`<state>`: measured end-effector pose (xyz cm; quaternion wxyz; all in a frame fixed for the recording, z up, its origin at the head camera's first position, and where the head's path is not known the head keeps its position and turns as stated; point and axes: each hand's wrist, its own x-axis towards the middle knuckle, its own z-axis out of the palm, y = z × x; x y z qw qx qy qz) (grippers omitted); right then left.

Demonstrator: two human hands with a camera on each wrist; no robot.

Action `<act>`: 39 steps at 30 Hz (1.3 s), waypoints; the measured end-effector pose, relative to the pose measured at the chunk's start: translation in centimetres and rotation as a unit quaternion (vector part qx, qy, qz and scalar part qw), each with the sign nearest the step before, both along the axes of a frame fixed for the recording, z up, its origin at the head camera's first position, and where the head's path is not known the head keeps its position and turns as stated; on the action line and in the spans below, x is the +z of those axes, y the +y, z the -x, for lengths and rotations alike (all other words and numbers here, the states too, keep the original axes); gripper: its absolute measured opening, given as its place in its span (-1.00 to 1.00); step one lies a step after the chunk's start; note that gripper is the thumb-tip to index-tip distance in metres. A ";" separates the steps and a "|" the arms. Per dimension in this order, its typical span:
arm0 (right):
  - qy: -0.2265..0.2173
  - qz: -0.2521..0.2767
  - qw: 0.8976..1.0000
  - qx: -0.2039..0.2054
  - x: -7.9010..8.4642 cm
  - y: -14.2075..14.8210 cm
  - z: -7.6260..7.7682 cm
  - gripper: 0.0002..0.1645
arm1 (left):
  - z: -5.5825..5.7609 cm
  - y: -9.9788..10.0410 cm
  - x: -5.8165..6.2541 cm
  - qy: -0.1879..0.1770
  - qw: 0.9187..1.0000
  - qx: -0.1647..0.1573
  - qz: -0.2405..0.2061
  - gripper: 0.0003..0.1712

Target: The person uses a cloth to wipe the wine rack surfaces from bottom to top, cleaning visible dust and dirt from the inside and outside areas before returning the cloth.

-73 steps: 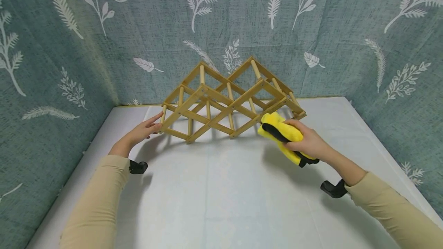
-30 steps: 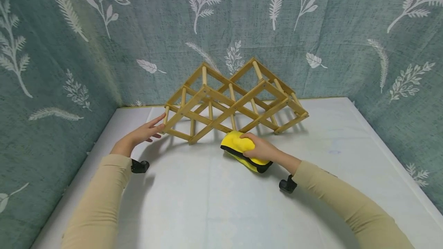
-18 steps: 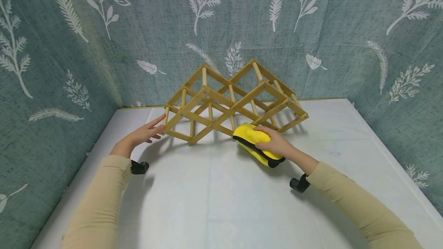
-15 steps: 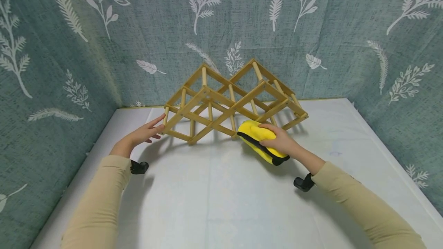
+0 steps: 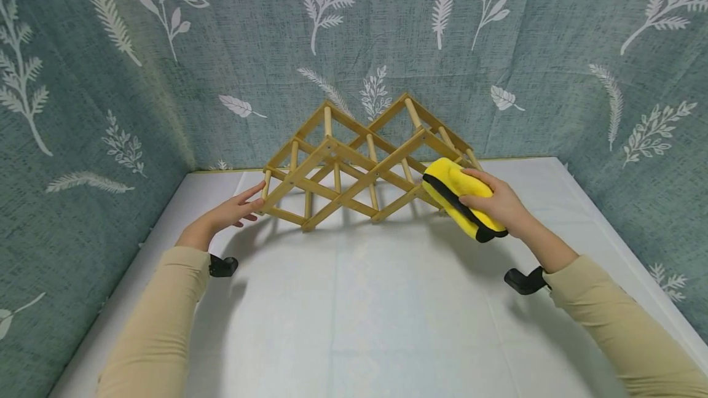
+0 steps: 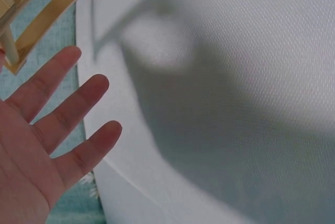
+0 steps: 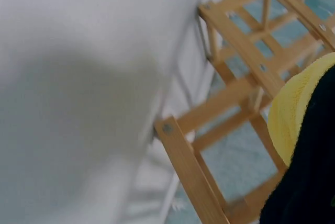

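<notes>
A light wooden folding rack (image 5: 377, 172), made of crossed slats and round dowels, stands in a zigzag on the white surface. My left hand (image 5: 229, 212) touches its left end, fingers extended; in the left wrist view, several fingers (image 6: 68, 114) spread apart, away from the wood, and the thumb is out of sight. My right hand (image 5: 500, 204) grips a folded yellow cloth with black edging (image 5: 455, 186), thumb on the near side. The cloth is raised against or just in front of the rack's right end, hiding part of its lower slats. In the right wrist view, the cloth (image 7: 293, 111) covers my fingers.
The white-covered table (image 5: 354, 312) stretches in front of the rack. Teal fabric with white leaf prints (image 5: 265, 29) hangs close behind it and at both sides. A black wrist camera sits on each wrist, the right one (image 5: 524, 281) near the table.
From below the rack's middle, my right hand has carried the yellow cloth right and upward to its right end. My left hand and the rack keep their places.
</notes>
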<state>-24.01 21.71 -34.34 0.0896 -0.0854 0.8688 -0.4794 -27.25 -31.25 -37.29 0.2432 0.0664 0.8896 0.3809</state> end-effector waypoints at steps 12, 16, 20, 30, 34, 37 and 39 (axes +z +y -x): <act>0.019 0.028 0.999 -0.042 1.6 1.9 -1.1 -0.16 | -0.3 -0.3 0.1 0.005 1.000 0.006 0.003 -0.17; 0.007 0.011 1.000 0.006 0.1 0.4 -1.7 -0.18 | -0.3 -0.3 0.1 0.004 1.000 0.008 0.003 -0.17; -0.003 -0.018 0.998 0.053 -2.3 -2.2 -1.7 -0.21 | -0.3 -0.2 0.2 0.002 1.000 0.008 -0.001 -0.16; -0.021 -0.085 0.989 0.119 -6.1 -9.5 0.1 -0.29 | -0.1 0.0 0.0 0.009 1.000 0.009 0.000 -0.16; -0.030 -0.105 0.988 0.113 -6.3 -10.4 0.7 -0.29 | 0.0 0.1 -0.2 0.008 1.000 0.009 -0.007 -0.16; -0.032 -0.089 0.991 0.099 -5.6 -10.0 0.9 -0.29 | -0.1 0.0 -0.4 0.009 1.000 0.009 -0.010 -0.17; -0.027 -0.077 0.992 0.092 -5.0 -9.3 1.0 -0.29 | -0.1 0.0 -0.4 0.010 1.000 0.009 -0.010 -0.17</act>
